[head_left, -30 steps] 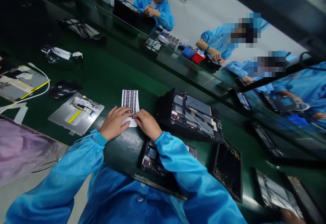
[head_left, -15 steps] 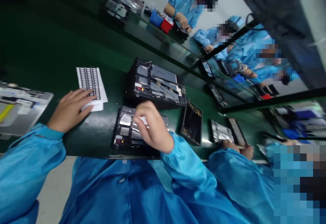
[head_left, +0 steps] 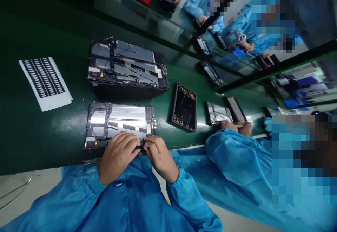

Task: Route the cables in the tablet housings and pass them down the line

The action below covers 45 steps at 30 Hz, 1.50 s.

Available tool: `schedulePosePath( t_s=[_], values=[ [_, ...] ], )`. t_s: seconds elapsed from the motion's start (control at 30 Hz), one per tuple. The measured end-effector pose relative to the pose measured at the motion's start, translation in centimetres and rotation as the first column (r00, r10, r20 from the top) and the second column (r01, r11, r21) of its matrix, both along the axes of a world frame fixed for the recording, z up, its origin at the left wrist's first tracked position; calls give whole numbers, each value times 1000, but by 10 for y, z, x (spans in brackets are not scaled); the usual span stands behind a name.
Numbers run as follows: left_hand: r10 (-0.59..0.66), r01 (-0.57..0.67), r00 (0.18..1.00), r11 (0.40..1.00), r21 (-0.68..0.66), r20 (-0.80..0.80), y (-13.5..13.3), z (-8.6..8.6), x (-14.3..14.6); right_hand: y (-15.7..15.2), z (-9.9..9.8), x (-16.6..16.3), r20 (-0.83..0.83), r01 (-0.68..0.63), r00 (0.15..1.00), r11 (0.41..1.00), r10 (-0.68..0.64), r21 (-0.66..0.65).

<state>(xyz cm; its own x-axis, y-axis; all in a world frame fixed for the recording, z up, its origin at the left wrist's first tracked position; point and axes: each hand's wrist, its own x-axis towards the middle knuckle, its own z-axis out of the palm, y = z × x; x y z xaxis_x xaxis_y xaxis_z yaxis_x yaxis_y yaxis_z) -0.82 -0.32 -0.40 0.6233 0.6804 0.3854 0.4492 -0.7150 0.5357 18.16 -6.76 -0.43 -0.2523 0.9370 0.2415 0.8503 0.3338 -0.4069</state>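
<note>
An opened tablet [head_left: 126,114], its silver battery plates and black cables bared, lies on the green bench in front of me. My left hand [head_left: 119,154] rests over its near edge, fingers bent and closed, the tips meeting the thumb. Close beside it, at the near right corner, my right hand [head_left: 159,156] pinches thumb and fingers together. Whatever is between the fingertips of either hand is too small or hidden to make out. A sheet of black-and-white labels [head_left: 44,79] lies to the left, apart from both hands.
Behind the tablet stands a stack of similar opened tablets [head_left: 131,63]. A black tray [head_left: 185,107] with small gold-coloured pieces sits to the right. A co-worker's hands [head_left: 237,128] work farther right beside another device [head_left: 219,113]. A glass shelf [head_left: 126,12] runs along the back.
My left hand has left the label sheet and come right to the tablet's near edge. My right hand has lowered to the tablet's near right corner. The camera view has shifted.
</note>
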Motion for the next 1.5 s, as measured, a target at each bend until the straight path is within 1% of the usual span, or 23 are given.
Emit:
schedulePosePath(
  t_s=[0.1,0.2,0.4,0.67,0.9,1.07,1.23,1.4,1.5],
  values=[
    [14,-16,1000,997,-78,-19,2,-10,5,1,-3,0,23,-3,1000,1000,3,14],
    [32,-33,999,994,-102,-4,2,-13,3,2,-5,0,30,3,1000,1000,-3,15],
    [37,-38,999,995,-88,-9,0,-15,5,3,-1,-2,57,5,998,1000,-6,11],
    [47,-47,999,995,-87,-3,0,-19,6,6,1,-3,89,3,996,999,0,-37],
    [38,-40,999,996,-77,-23,-1,-20,6,5,1,-2,73,9,997,998,-4,-63],
    [36,-37,999,997,-64,-21,0,-20,6,4,-2,-3,19,26,1000,999,-25,-43],
    [51,-53,998,996,-68,-24,1,-16,8,4,-5,-1,-2,32,999,999,-32,-6],
    [59,-62,998,994,-85,-35,1,-12,10,-1,-7,11,-206,73,976,997,-66,30],
    [63,-66,997,995,-78,-45,2,-11,10,-5,-9,14,-245,92,966,995,-79,45]
  ],
)
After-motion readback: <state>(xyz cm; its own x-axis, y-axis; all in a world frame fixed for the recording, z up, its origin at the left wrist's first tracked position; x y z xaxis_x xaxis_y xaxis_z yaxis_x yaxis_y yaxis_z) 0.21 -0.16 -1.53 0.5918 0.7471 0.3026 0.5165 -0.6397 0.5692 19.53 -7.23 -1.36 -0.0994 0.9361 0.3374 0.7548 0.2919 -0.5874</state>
